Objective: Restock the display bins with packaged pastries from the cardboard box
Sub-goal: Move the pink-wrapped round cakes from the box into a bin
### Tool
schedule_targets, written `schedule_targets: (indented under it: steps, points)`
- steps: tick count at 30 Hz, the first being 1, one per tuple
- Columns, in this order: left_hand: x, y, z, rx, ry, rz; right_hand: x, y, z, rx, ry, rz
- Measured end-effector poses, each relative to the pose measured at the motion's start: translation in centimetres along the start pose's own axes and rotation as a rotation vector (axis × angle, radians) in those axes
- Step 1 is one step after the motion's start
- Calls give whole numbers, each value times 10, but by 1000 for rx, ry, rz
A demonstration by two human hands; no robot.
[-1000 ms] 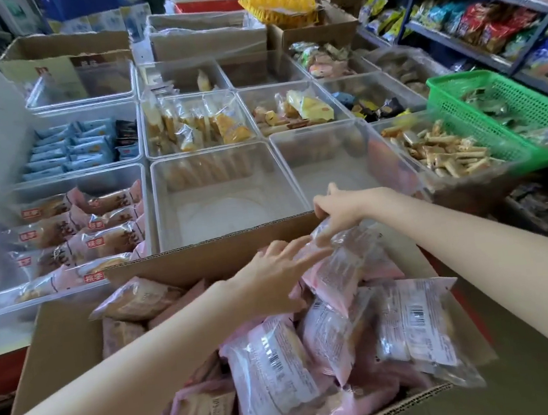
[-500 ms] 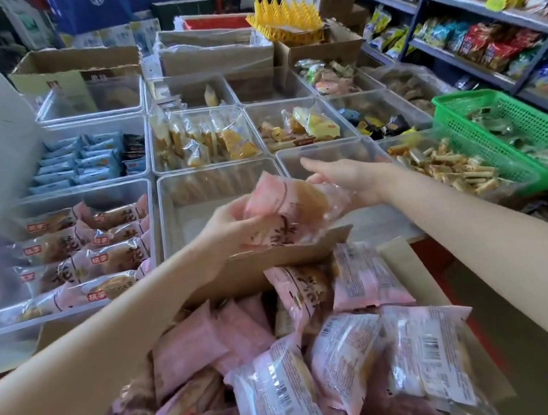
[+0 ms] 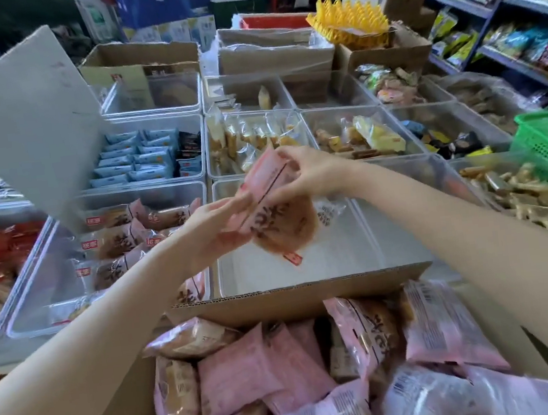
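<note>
Pastry packet (image 3: pixel 277 214) lifted farther over bin (image 3: pixel 365 230), both hands gripping

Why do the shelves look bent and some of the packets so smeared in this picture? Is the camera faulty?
Head view: the wide lens bows straight lines near the edges, so the shelves lean. The packets in the cardboard box at the bottom are smeared, probably by motion blur and closeness. The pastry packet in the hands is fairly sharp, and the clear bins glare softly under even lighting.

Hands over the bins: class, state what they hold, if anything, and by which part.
Both hold one pink pastry packet: the right hand pinches its top edge, the left hand grips its left side.
</note>
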State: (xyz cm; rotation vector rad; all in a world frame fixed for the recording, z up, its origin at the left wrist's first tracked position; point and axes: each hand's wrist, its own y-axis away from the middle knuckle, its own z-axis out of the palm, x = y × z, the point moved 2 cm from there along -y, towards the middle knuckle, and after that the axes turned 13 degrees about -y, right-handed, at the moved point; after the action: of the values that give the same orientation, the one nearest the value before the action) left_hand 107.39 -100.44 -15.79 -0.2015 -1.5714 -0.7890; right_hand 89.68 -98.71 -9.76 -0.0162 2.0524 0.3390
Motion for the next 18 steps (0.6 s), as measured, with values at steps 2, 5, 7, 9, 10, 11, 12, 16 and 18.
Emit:
schedule_targets:
  steps: [2, 5, 7, 9, 10, 11, 12, 16, 18]
  points:
    - [-5, -8, -14, 47, 90, 31, 12, -14, -6, 145, -337, 26]
    - [-19, -16, -22, -22, -110, -31, 28, -28, -5, 295, -606, 50]
    - [-23, -18, -18, -49, -210, -54, 36, -34, 2, 307, -748, 97]
    - [-21, -26, -20, 27, -247, -41, 41, -42, 7, 327, -719, 145]
    - [-20, -30, -25, 77, -290, -34, 43, -45, 6, 369, -590, 153]
    - [-20, -35, -33, 132, -370, -35, 44, -48, 2, 424, -344, 120]
    - [-20, -40, -41, 182, -493, -47, 42, -49, -2, 454, -9, 33]
    - [-14, -50, -52, 279, -1035, -50, 26, -50, 17, 110, 1023, -374]
    - [-10, -54, -40, 270, -1174, 46, 30, -59, 39, -23, 1199, -358]
